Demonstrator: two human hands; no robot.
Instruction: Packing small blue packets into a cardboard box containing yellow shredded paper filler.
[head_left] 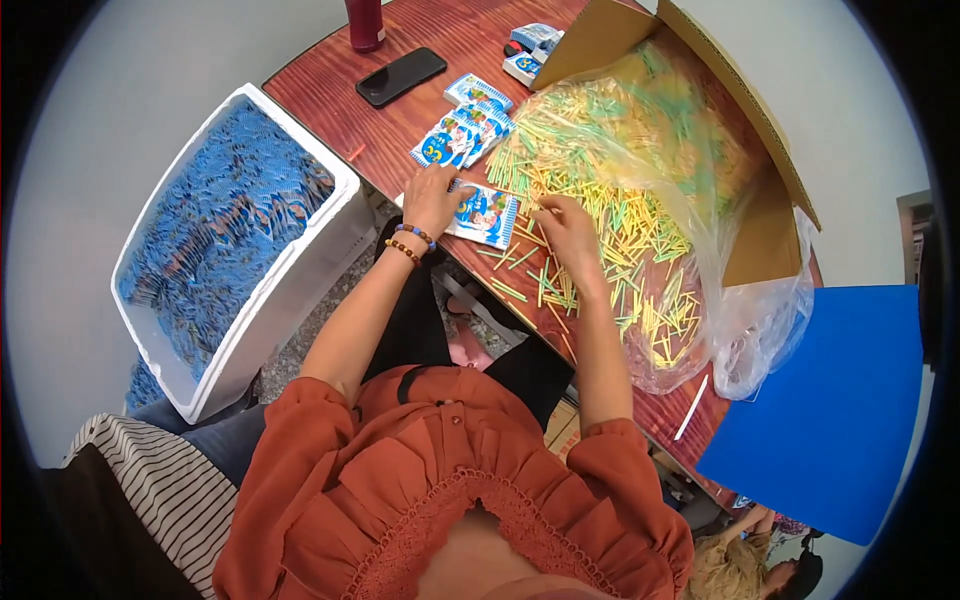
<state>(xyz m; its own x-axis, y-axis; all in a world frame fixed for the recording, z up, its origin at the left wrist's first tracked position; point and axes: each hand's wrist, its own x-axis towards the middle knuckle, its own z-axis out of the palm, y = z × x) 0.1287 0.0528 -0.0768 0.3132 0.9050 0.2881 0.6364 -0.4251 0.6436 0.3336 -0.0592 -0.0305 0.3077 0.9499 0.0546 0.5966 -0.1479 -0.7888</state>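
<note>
Packet [487,215], twelve o'clock, seemingly steadied by left hand [432,202]; sticks [622,217], two o'clock, handy for right hand [570,232]. Fingers curled, grips unclear.

A reddish-brown, wood-grained worktop [325,105] carries a dark-red cylindrical bottle [366,25], a black rectangular phone [401,77], flat blue-and-white packets [445,140], scattered thin yellow and green sticks [630,215], an open brown cardboard box [760,235], crumpled clear plastic sheeting [750,350] and a slim white strip [691,407].
</note>
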